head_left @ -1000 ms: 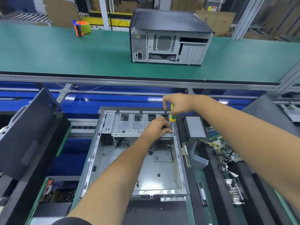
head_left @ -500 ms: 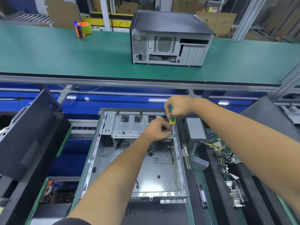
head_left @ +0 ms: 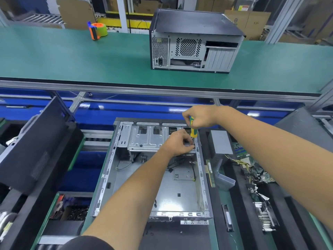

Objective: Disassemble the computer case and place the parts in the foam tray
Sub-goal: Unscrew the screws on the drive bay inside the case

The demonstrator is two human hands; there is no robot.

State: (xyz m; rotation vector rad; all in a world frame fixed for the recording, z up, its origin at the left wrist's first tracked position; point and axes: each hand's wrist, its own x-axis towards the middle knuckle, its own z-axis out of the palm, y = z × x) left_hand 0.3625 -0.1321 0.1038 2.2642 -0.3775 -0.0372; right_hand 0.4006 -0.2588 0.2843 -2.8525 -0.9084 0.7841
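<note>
**Working the drive-cage screw at the far corner of the case**

My right hand (head_left: 199, 117) grips the green-and-yellow screwdriver (head_left: 192, 129) in a closed fist, shaft pointing down at the far right corner of the open grey steel computer case (head_left: 158, 177) lying flat in front of me. Over the last second this hand has shifted only slightly above that corner while the driver stayed upright on the same spot, so I judge I am turning a screw, not hunting for one. The tip is hidden behind my left hand (head_left: 177, 143), and I cannot tell whether the screw is out yet.

My left hand stays at the same corner, fingers curled onto the edge of the silver sheet-metal drive cage (head_left: 147, 139), steadying it; whether they pinch the screw itself I cannot tell.

Right of the case, the black foam tray (head_left: 234, 204) already holds a grey power supply box (head_left: 220, 142), a green circuit board with wiring (head_left: 252, 166) and a finned heatsink (head_left: 264, 215). The case is nearly bare inside, so the cage looks like one of the last parts to free. Beyond the case, on the green conveyor belt (head_left: 72, 56), stands a second black closed computer case (head_left: 194, 40).
</note>
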